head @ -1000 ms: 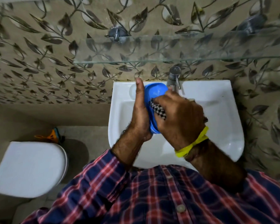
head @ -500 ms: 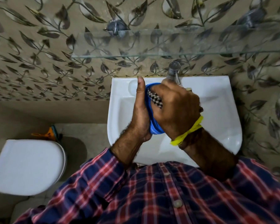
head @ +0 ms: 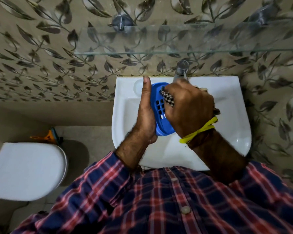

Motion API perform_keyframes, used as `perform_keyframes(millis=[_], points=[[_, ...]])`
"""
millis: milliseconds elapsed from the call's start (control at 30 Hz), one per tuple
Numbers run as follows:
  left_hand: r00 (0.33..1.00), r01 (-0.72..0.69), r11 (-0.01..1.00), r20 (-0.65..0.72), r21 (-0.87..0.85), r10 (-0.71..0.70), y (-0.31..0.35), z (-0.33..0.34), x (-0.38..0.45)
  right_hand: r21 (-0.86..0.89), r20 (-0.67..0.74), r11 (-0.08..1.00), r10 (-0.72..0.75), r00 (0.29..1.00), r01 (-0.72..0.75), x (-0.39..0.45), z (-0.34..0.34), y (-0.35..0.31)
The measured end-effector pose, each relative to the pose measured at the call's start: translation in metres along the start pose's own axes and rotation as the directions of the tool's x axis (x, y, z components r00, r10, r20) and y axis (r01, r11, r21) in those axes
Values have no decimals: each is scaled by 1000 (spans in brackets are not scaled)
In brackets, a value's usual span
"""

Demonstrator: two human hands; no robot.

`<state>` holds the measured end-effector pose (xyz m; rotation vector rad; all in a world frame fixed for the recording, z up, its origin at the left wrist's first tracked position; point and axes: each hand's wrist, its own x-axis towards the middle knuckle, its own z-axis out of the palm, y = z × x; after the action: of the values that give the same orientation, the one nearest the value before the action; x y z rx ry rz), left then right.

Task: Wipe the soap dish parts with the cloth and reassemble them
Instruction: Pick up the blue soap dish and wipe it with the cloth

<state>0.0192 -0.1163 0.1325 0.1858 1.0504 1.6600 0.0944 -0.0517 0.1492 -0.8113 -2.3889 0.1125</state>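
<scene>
Your left hand [head: 145, 114] grips the blue soap dish part [head: 160, 114] | your right hand [head: 188, 107] presses the checkered cloth [head: 167, 97] against it | above the white sink [head: 227, 105]

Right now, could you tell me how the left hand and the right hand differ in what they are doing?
The left hand is flat and open-palmed, backing the blue soap dish part; the right hand is curled shut. The left hand holds no cloth; the right hand presses the checked cloth onto the slotted face. Both are bare, above the white sink.

Head camera looks steeply down, close over the sink [head: 227, 102].
</scene>
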Motion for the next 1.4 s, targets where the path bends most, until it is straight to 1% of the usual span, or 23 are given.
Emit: perform_keyframes(millis=[67, 100, 167, 233, 333, 400, 533, 567, 667, 700, 800, 900, 1033, 1100, 1167, 1200, 1267, 1300, 1400], points=[[999, 23, 1000, -23, 9, -23, 4, -2, -2, -11, 66, 998, -55, 996, 56, -7, -1, 2], [999, 22, 999, -25, 24, -21, 5, -3, -2, -11, 60, 999, -36, 998, 36, -8, -3, 6], [1000, -4, 999, -14, 54, 4, 3, 0, 0, 12, 3, 999, 53, 999, -53, -4, -5, 8], [1000, -6, 999, 0, 36, 6, 0, 4, 2, 1, -23, 996, 88, 996, -88, -1, -4, 5], [1000, 6, 1000, 11, 1, -6, -9, -5, 0, -30, 53, 998, 52, 997, -51, -9, -4, 3], [1000, 27, 1000, -11, 10, -27, -16, -9, -3, -51, 89, 998, 54, 995, -49, -18, -5, 7], [999, 40, 997, -14, 69, -40, -14, -3, -3, -8, 67, 988, 155, 986, -155, -16, -4, 6], [999, 46, 996, -19, 77, -45, -11, -2, -3, -7, 76, 989, 146, 986, -146, -16, -4, 4], [997, 53, 996, -58, 71, -49, -6, -8, -3, -45, 155, 998, 54, 986, -47, -25, -7, 3], [997, 48, 996, -61, 79, -43, -6, -8, -4, -51, 169, 997, 63, 984, -55, -26, -8, 3], [998, 42, 995, -53, 88, -38, -10, -5, -5, -15, 143, 989, 148, 979, -147, -18, -8, 1], [998, 38, 997, -44, 72, -35, -8, -5, -8, -13, 136, 998, 66, 989, -65, -17, -5, -2], [999, 18, 997, -43, 72, -15, -7, -4, -6, 39, 95, 991, 123, 988, -127, -11, -8, 3], [999, 23, 998, -30, 58, -21, -6, -5, -4, 28, 80, 998, 59, 995, -61, -10, -7, 0], [999, 27, 998, -34, 57, -25, -3, -8, -3, 33, 105, 999, 4, 994, -7, -12, -7, -2], [999, 24, 998, -38, 63, -21, -2, -8, -3, 41, 110, 999, 14, 994, -19, -12, -7, -1], [999, 21, 997, -38, 76, -18, -1, -5, -3, 63, 94, 994, 83, 992, -89, -9, -9, 3], [999, 21, 996, -41, 81, -18, -1, -4, -3, 63, 90, 994, 85, 992, -91, -8, -9, 5], [999, 34, 996, -30, 86, -31, -1, -6, -4, 48, 136, 999, 9, 991, -16, -14, -8, 6]])
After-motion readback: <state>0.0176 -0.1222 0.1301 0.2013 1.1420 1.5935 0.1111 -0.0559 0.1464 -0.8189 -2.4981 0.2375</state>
